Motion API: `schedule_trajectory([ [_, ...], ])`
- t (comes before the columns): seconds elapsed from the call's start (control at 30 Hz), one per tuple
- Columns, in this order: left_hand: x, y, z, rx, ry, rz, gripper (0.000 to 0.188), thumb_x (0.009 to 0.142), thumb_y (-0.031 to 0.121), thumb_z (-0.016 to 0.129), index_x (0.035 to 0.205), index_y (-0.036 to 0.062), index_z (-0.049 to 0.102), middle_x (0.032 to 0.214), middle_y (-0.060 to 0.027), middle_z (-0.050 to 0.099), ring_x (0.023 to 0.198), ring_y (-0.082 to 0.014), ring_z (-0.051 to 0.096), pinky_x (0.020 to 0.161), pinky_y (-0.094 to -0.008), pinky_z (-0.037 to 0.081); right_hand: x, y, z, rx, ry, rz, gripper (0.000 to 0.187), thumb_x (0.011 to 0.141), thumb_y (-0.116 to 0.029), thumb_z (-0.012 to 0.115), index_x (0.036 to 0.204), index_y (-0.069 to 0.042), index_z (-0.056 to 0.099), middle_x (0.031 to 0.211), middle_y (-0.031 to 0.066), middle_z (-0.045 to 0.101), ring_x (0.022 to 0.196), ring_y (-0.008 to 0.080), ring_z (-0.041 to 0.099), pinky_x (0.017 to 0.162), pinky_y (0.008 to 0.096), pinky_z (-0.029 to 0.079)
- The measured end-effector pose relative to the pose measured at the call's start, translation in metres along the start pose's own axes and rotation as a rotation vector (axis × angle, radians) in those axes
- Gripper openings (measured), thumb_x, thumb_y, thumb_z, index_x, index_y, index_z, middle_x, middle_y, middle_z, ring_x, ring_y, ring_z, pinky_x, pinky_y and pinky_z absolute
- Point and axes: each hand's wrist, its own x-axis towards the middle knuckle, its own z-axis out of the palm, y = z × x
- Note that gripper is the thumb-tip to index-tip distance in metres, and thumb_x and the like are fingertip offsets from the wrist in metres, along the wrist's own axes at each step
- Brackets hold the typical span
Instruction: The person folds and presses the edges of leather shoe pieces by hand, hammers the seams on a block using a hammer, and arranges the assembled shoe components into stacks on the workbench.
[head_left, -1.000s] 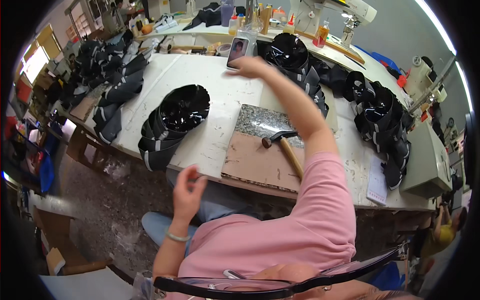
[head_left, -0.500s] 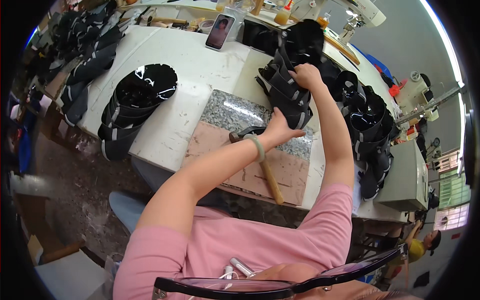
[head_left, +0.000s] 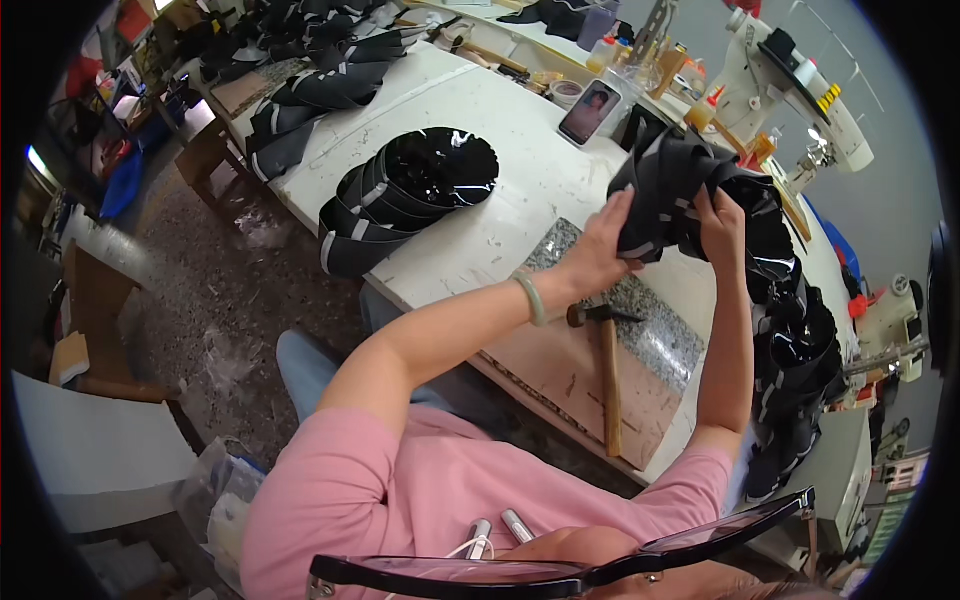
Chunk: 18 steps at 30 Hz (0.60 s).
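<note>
Above the far part of the table I hold a black bundle of nested, curved pieces with matt outsides and small grey patches. It looks like a stack of shoe or bag parts; the exact kind I cannot tell. My left hand grips its near left side, and my right hand pinches its right edge. Below them, a hammer with a wooden handle lies across a pinkish board and a speckled stone slab. A similar nested stack, glossy black inside, stands on the table to the left.
More black stacks crowd the right side, and others lie at the far left. A phone leans upright at the back of the white table. Behind it are glue bottles and a sewing machine.
The view has swung left. The bundle in my hands has tipped over, showing more of its matt side. My left hand has shifted onto its left side, uncovering the hammer head.
</note>
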Motion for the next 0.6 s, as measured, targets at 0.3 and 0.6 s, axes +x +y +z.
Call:
schedule_trajectory([
  [0.3,0.03,-0.025,-0.208,0.428,-0.136,-0.067,0.095,0.06,0.023,0.082,0.14,0.0051,0.033,0.134,-0.0195,0.046,0.119,-0.0352,0.049,0.098,-0.0376,0.041,0.066,-0.121,0.137,-0.214,-0.035,-0.048,0.046,0.093,-0.042,0.045,0.08,0.0,0.062,0.081,0.0248,0.063,0.081,0.0444,0.06,0.074,0.0509,0.046],
  [0.6,-0.128,-0.093,-0.368,0.723,0.183,-0.607,0.096,0.078,0.065,0.058,0.135,-0.0085,0.035,0.14,-0.0292,0.035,0.132,-0.0424,0.027,0.11,-0.0456,0.023,0.067,-0.114,0.284,0.172,-0.676,0.142,0.061,0.091,-0.055,0.044,0.089,0.004,0.061,0.092,0.0256,0.063,0.091,0.0379,0.061,0.08,0.041,0.046],
])
